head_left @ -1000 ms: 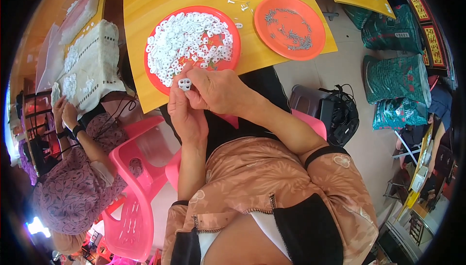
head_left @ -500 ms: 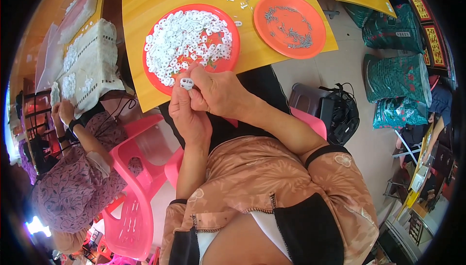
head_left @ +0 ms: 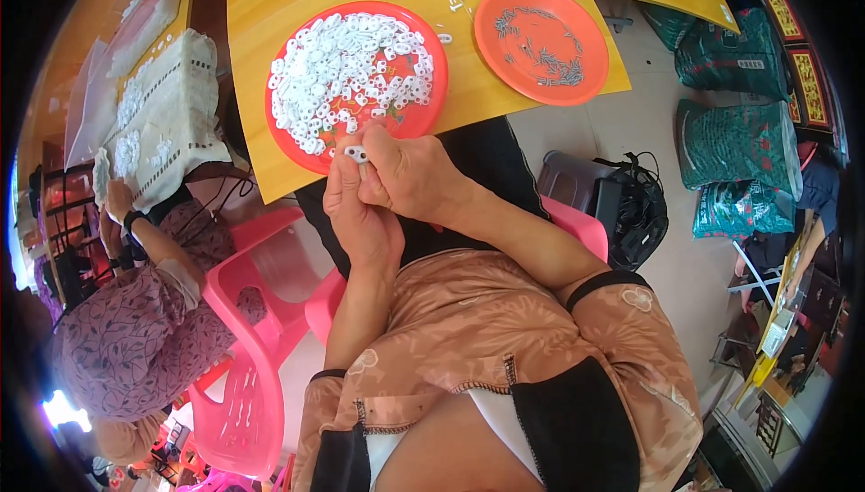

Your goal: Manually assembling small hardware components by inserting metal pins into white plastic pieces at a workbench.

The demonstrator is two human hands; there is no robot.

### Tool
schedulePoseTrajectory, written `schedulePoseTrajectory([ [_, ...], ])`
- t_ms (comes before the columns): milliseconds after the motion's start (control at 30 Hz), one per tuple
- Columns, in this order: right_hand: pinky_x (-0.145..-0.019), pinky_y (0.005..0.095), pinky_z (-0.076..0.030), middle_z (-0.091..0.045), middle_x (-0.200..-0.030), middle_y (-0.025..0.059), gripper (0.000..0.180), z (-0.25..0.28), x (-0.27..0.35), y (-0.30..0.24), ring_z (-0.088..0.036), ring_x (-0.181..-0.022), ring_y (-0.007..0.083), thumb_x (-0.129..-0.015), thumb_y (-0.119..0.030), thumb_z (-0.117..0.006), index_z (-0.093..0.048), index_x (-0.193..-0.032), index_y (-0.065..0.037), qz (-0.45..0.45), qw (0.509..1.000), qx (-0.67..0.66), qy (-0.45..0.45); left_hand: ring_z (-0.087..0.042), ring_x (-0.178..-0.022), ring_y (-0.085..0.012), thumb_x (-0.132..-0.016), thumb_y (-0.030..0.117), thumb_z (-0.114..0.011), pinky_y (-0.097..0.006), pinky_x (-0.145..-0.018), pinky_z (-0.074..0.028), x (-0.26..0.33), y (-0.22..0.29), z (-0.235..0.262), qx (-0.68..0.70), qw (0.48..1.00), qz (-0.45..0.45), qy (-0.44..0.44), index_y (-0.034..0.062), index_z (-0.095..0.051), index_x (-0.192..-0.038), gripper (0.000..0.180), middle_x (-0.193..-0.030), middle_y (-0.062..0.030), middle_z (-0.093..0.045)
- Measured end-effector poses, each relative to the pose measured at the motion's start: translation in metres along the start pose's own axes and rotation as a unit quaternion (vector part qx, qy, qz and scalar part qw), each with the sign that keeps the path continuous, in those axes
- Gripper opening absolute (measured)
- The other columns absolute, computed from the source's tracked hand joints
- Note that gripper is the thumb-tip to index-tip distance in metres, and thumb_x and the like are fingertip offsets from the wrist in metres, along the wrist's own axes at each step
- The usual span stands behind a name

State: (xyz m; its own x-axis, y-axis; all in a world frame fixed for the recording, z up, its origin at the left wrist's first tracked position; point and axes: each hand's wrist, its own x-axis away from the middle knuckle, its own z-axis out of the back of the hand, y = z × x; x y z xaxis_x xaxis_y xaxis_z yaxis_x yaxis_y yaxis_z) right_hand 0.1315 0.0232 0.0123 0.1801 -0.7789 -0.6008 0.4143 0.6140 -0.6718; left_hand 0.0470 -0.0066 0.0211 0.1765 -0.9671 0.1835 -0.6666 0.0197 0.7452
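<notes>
Well, the biggest thing is a yellow tabletop, up at the top middle of the frame. Another person in purple clothes with a leaf pattern sits at the left side, and a pink chair stands at the lower left. Fat green sacks are piled at the upper right.

On the tabletop there is a round red plate, left of the middle. A big heap of white pieces with holes in them fills most of it. To its right is an orange plate, a bit smaller.

The right hand and the left hand meet near the middle of the frame, just by the near edge of the red plate. Each grip is narrow: thumbs and fingers pinch one small white part between the two hands. Two dark holes show on it.

A few little white pegs lie on the tabletop between the plates, higher up. The tiniest are the thin gray bits, scattered in the orange plate.
</notes>
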Motion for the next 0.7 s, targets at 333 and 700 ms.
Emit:
schedulePoseTrajectory([
  [333, -0.052, 0.0362, -0.045, -0.055, -0.067, 0.0152, 0.015, 0.002, -0.001, -0.009, -0.058, -0.059, 0.0304, -0.089, -0.017, -0.050, -0.047, -0.094, -0.003, -0.128, 0.972, -0.181, -0.082, -0.054, -0.103, -0.0173, -0.097, 0.023, -0.042, -0.031, -0.091, -0.043, -0.005, 0.004, 0.007, -0.029, 0.998, -0.050, -0.009, -0.0032, -0.052, -0.117, 0.035, -0.115, -0.0119, -0.056],
  [700, -0.044, 0.0210, -0.030, -0.044, -0.054, -0.0026, 0.026, 0.004, 0.008, -0.008, -0.039, -0.050, 0.0036, -0.094, -0.020, -0.048, -0.058, -0.077, -0.003, -0.325, 0.838, -0.389, -0.203, -0.056, -0.100, -0.0158, -0.094, 0.009, -0.047, -0.027, -0.085, -0.045, 0.010, 0.000, 0.056, -0.115, 0.993, -0.037, -0.007, -0.0048, -0.051, -0.119, 0.029, -0.115, -0.0135, -0.057],
])
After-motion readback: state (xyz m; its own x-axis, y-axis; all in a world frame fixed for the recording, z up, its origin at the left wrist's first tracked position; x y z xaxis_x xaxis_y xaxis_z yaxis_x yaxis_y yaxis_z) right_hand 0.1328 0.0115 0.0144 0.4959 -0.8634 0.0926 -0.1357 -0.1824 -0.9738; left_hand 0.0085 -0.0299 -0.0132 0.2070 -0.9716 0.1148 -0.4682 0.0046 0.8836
